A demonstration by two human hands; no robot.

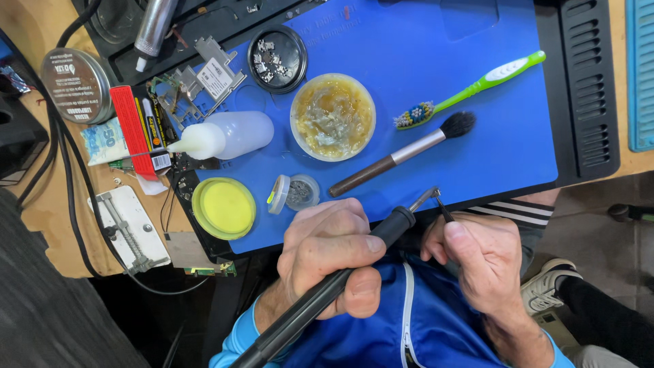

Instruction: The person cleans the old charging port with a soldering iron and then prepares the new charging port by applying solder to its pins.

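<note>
Clearly, in the head view, both hands sit close together at the near edge of the blue mat point(477, 82), above the person's lap. The left hand point(330, 255) is curled shut around the black handle of a soldering iron point(354, 262), thumb pressed along the grip. The iron's long axis runs on a diagonal, from the cable end low at the left up toward the right, and its bent metal tip points at the mat's edge, just beside the other hand. The right hand point(484, 255) is pinched closed on a thin dark tool point(443, 208), perhaps tweezers; only its short upper end shows, so I cannot tell what it grips. The tip of the iron and this tool nearly meet. By my reading, the step in hand is bringing the iron's tip to the pinched tool, which calls for steady, small movements. Farther out on the mat lie a dish of yellowish paste point(332, 116), a small brush point(402, 153), a green toothbrush point(477, 85) and a squeeze bottle point(228, 135).
</note>
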